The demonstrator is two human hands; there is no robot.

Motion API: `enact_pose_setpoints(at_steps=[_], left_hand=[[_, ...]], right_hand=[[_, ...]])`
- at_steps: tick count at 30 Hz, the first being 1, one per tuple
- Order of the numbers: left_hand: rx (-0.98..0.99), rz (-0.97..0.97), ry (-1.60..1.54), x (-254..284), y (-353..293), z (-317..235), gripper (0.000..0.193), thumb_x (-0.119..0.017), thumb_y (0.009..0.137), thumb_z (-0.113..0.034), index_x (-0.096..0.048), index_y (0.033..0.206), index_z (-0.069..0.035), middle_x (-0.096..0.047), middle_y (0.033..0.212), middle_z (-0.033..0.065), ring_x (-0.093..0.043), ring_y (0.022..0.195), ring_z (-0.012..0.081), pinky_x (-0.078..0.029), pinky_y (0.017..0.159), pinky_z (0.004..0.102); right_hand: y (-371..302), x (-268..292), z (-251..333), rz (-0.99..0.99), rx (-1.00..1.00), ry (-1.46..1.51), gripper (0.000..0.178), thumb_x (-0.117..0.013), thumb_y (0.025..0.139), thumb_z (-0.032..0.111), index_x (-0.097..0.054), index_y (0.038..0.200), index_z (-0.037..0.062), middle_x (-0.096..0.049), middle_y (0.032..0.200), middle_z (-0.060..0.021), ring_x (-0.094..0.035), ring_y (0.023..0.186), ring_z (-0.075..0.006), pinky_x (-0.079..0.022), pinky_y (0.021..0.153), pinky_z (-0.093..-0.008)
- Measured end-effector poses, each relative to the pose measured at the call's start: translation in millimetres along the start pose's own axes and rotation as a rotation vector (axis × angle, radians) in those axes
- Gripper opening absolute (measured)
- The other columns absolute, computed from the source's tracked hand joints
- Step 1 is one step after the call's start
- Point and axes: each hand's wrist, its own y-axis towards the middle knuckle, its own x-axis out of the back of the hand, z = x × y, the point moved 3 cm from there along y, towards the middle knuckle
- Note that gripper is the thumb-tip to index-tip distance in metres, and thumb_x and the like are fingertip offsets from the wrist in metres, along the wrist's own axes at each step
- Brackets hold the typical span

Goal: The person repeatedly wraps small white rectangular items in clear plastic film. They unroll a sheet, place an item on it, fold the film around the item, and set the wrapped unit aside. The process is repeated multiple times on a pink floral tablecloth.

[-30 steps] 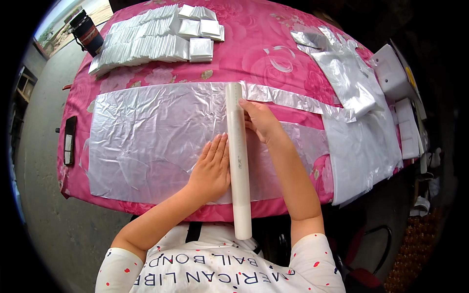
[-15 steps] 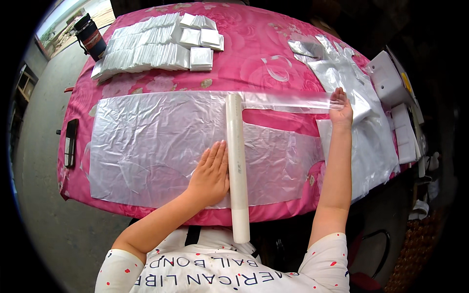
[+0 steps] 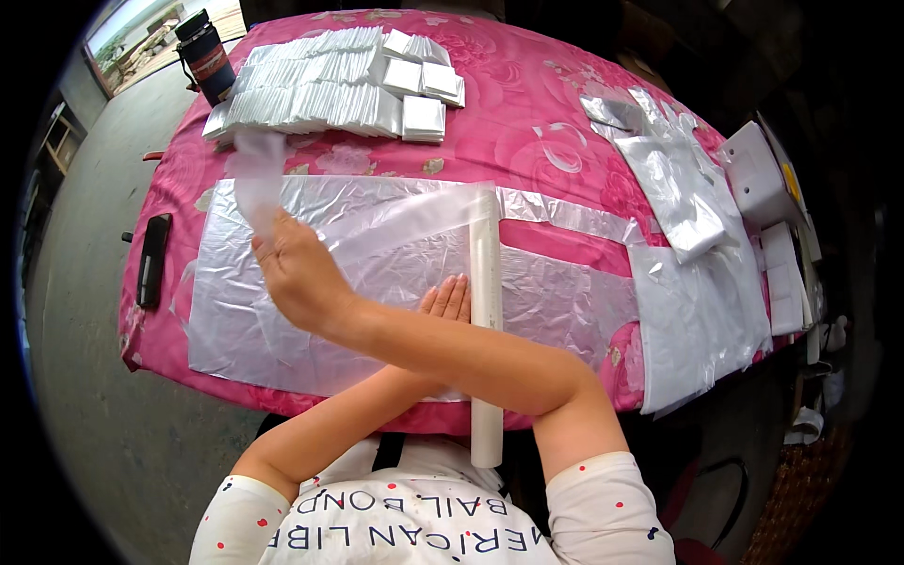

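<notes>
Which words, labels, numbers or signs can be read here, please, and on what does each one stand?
White fabric shirt with red and dark spots: large dark lettering, upside down, legible in part; I won't copy its wording.
Dark cylindrical bottle with a reddish label: print too small to read.
Long whitish cylindrical tube: no lettering I can make out.

The right forearm (image 3: 443, 347) hides the left hand (image 3: 445, 303) (bar some fingers (image 3: 458, 292)), and the plastic strip (image 3: 260, 174) is blurred.
</notes>
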Motion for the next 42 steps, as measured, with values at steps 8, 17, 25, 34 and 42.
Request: enact_pose_setpoints(at_steps=[8,17,25,34,42], left_hand=[[0.040,0.093,-0.040,-5,4,-2,0.055,-0.035,0.088,-0.022,-0.032,0.132,0.012,-0.026,0.142,0.0271,-0.021,0.136,0.0361,-0.014,0.111,0.0446],[0.119,-0.034,-0.236,5,-4,-1,0.063,-0.037,0.084,-0.024,-0.025,0.133,0.015,-0.021,0.142,0.0311,-0.019,0.135,0.0405,-0.012,0.111,0.0471],[0.121,-0.091,-0.503,35,-10,18,0.068,-0.045,0.079,-0.011,-0.018,0.137,0.010,-0.019,0.144,0.0287,-0.017,0.136,0.0401,-0.012,0.111,0.0459],[0.579,-0.358,-0.678,144,-152,112,0.054,-0.036,0.093,-0.026,-0.026,0.139,0.002,-0.030,0.143,0.0163,-0.028,0.133,0.0279,-0.023,0.107,0.0394],[0.861,-0.412,-0.776,175,-253,108,0.054,-0.039,0.094,-0.030,-0.030,0.138,0.000,-0.032,0.142,0.0138,-0.035,0.129,0.0257,-0.028,0.105,0.0390]], right_hand=[[-26,-92,-51,0.249,-0.155,-0.463,0.061,-0.045,0.091,0.030,-0.026,0.138,-0.0027,-0.026,0.143,-0.0247,-0.019,0.135,-0.0371,-0.011,0.110,-0.0479],[-138,126,12,0.200,0.266,-0.769,0.043,-0.055,0.086,0.028,-0.053,0.120,0.0034,-0.048,0.131,-0.0141,-0.041,0.124,-0.0319,-0.032,0.103,-0.0434],[-186,182,-17,0.481,0.137,-1.003,0.055,-0.043,0.090,0.044,-0.045,0.131,0.0078,-0.037,0.141,-0.0115,-0.031,0.132,-0.0314,-0.023,0.108,-0.0434],[-114,9,-5,0.879,0.511,-0.526,0.067,-0.041,0.087,0.055,-0.043,0.130,0.0049,-0.039,0.137,-0.0156,-0.025,0.134,-0.0324,-0.016,0.110,-0.0473],[-59,-37,23,0.728,0.576,-0.312,0.054,-0.049,0.087,0.047,-0.053,0.118,0.0031,-0.051,0.126,-0.0137,-0.045,0.120,-0.0315,-0.035,0.100,-0.0431]])
